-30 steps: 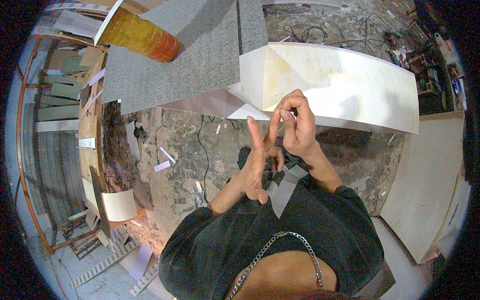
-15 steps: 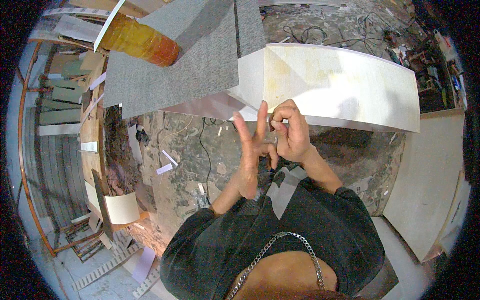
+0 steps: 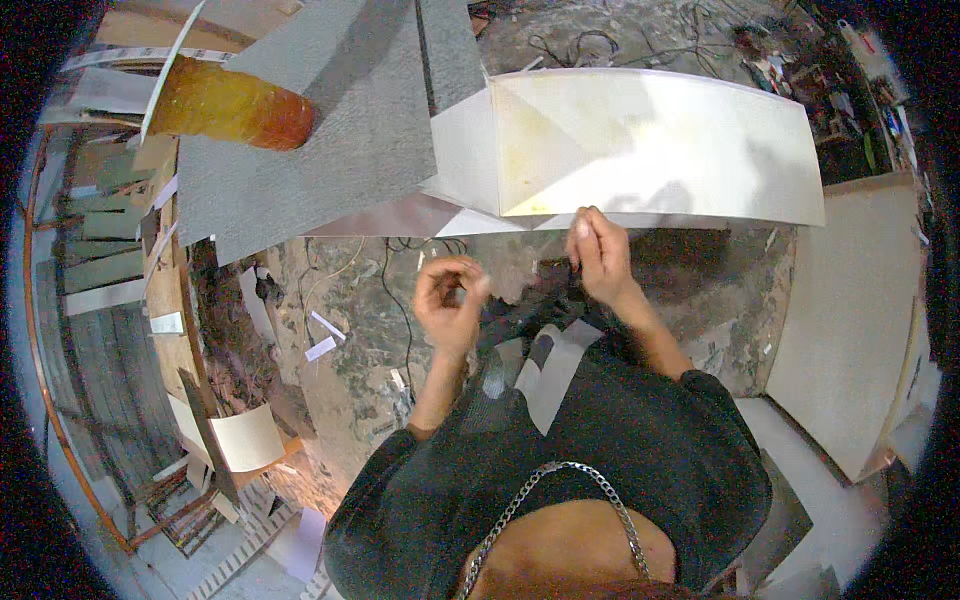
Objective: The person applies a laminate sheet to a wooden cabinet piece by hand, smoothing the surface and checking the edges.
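My left hand (image 3: 450, 303) is raised in front of my dark shirt, its fingers curled round toward the thumb. Some blur covers its fingertips, and I cannot make out anything in them. To its right, my right hand (image 3: 602, 258) is closed in a pinch, knuckles toward the near edge of a long white panel (image 3: 570, 130). What those fingers hold, if anything, is hidden. The two hands are apart. Dark shirt cloth (image 3: 545, 300) with grey patches bunches up between and below them.
A grey textured board (image 3: 340, 180) lies at the far left, bearing a large roll of yellow-orange tape (image 3: 235, 105). Black cables (image 3: 590, 45) and scraps cover the stained floor (image 3: 370, 330). A large pale board (image 3: 850, 320) stands at the right. Wooden planks and offcuts line the left.
My hands have drawn apart: the left moved left and down, its extended fingers curling in. My right hand shifted slightly right and down. The whole view has slid a little.
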